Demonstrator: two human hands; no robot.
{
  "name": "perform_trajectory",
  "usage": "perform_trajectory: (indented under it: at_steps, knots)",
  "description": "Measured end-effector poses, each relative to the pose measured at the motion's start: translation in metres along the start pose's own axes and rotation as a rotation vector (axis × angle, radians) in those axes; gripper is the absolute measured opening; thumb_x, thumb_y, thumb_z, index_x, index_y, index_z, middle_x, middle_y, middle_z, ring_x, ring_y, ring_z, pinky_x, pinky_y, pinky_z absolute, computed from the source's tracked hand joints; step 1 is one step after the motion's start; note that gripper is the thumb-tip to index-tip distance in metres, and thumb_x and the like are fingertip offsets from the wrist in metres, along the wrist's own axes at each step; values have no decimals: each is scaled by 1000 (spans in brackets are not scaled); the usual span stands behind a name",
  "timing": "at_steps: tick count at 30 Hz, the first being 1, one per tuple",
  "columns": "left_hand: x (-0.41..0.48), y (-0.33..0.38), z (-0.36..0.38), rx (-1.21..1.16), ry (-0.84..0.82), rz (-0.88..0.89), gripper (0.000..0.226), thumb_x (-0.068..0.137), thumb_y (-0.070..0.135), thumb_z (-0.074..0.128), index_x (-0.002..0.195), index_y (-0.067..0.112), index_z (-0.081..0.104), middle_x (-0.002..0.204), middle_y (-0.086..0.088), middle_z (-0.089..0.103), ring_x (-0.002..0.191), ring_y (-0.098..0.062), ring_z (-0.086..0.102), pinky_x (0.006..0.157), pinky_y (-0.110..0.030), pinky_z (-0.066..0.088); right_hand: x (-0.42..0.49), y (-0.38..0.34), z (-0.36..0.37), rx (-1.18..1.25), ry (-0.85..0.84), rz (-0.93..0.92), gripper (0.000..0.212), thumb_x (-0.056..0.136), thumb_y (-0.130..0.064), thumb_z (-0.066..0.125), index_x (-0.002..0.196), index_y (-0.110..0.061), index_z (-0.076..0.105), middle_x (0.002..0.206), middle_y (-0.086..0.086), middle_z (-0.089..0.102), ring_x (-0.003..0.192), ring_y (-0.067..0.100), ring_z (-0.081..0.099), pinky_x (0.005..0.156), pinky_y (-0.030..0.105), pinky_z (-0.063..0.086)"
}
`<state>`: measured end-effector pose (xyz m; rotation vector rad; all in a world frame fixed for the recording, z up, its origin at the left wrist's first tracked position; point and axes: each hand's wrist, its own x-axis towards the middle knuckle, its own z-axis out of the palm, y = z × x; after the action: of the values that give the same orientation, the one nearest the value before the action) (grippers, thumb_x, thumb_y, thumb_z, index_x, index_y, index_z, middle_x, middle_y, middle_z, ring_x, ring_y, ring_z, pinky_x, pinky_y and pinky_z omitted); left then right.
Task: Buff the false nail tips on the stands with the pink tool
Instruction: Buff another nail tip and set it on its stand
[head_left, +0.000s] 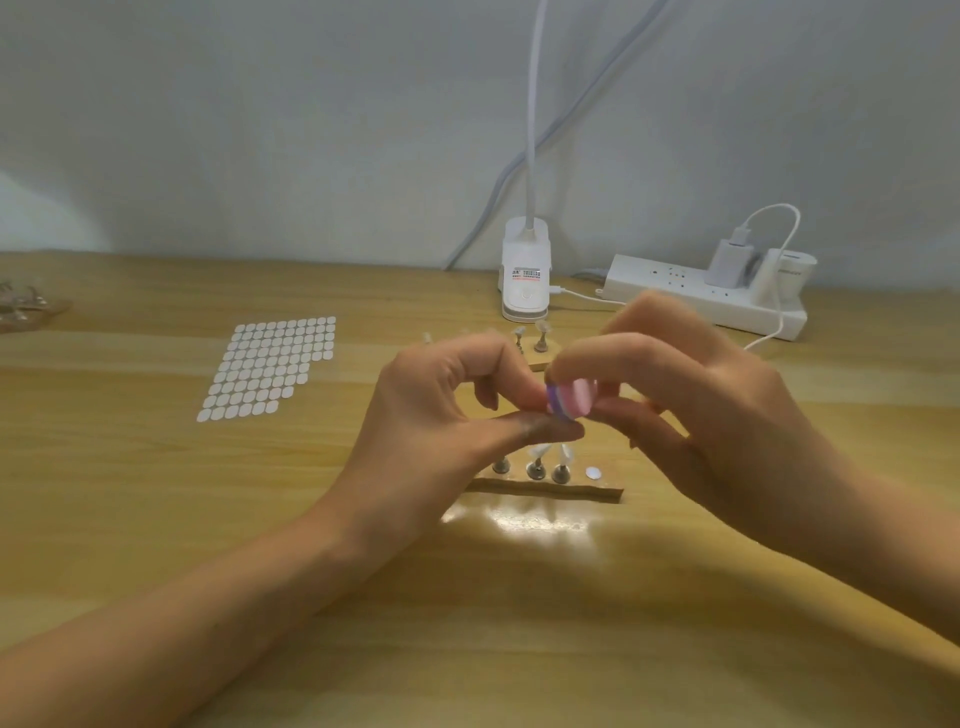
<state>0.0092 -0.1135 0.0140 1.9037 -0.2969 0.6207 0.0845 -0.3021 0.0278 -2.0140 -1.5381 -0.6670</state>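
Now the left hand (441, 410) and the right hand (701, 415) both pinch the pink tool (574, 397) between thumb and curled fingers, one at each end, just above the nail tips (537, 451) on the near stand (545, 491).

Two hands (447, 415) (727, 415); one pink tool (577, 397); two wooden bases (545, 489) (541, 359).

Left hand (441, 410) and blurred right hand (691, 395) meet raised, both seemingly pinching the pink tool (571, 397).
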Motion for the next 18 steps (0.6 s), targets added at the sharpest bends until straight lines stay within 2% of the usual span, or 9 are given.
perform_trajectory:
  at_steps: [3,5,7,10,15,18]
  knots:
    - [-2,3,1,-59,-22,-20,19,59,32,84,62,35,65,61,24,59,67,2,48,63,-7,39,-2,3,1,-7,-30,66,17,99,-33,47,115,-32,50,102,-9,48,75,15,58,59,33,55]
    - [-1,3,1,-75,-20,-31,19,60,32,84,62,34,65,60,25,58,66,3,48,65,-5,39,-1,2,0,18,10,33,17,100,-33,49,117,-30,50,101,-7,48,77,13,57,62,25,52]
    - [-1,3,1,-74,-14,-36,20,60,30,84,62,32,64,60,25,57,66,4,48,67,-3,40,0,0,1,6,17,-25,15,102,-34,47,116,-28,50,101,-7,46,77,11,54,63,24,51]
    - [-3,4,1,-77,-26,-34,21,60,29,85,62,34,65,60,24,58,66,3,48,68,-3,39,-2,4,1,-24,-23,42,18,100,-35,46,117,-32,49,102,-11,45,76,13,55,60,32,55]
    - [-2,3,0,-80,-21,-36,21,60,28,85,62,33,65,60,25,57,65,4,49,69,-3,40,-2,4,1,-8,24,-27,16,103,-36,45,117,-29,51,103,-10,46,79,4,51,65,19,51]
    - [-2,5,1,-118,-28,-55,18,59,30,85,61,30,67,62,16,64,66,3,50,66,-4,43,-4,12,2,-38,-21,78,17,99,-35,46,115,-31,50,102,-8,47,74,15,57,59,35,56]
